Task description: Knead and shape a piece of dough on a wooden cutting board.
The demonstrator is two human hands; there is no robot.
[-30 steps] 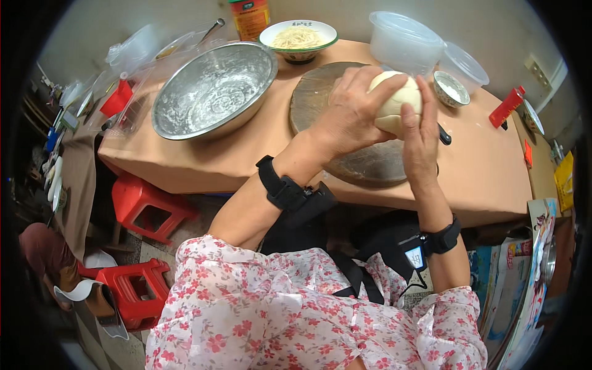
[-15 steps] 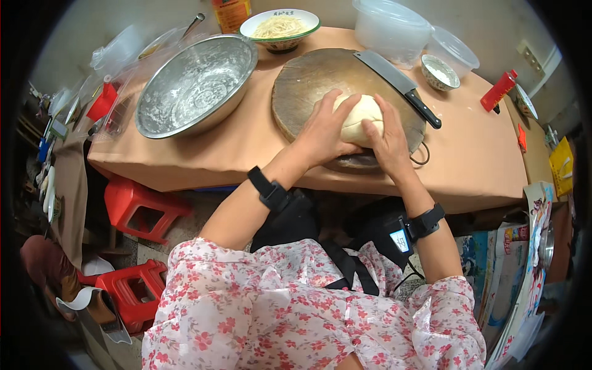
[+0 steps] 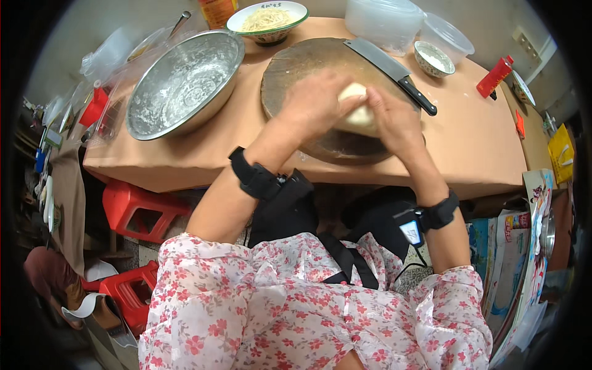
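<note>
A pale, smooth lump of dough (image 3: 360,119) is between my two hands above the round wooden chopping board (image 3: 296,61). My left hand (image 3: 316,102) presses against its left side, the fingers smeared by motion. Around the right side curls my right hand (image 3: 396,120), its fingertips near the top of the dough. The hands hide much of the lump, and whether it touches the board cannot be made out. Just beyond my right hand, a cleaver (image 3: 385,65) with a black handle lies across the board's right edge.
A flour-dusted metal basin (image 3: 185,86) stands at the left. Behind are a bowl of pale noodle-like strands (image 3: 268,20) and clear plastic tubs (image 3: 382,24). A small bowl of white powder (image 3: 434,58) and a red bottle (image 3: 494,77) stand at the right. Red stools (image 3: 142,209) are below left.
Both hands have shifted their hold, with the left moving up and left and now blurred. The dough looks more covered and less round. The whole view has shifted slightly.
</note>
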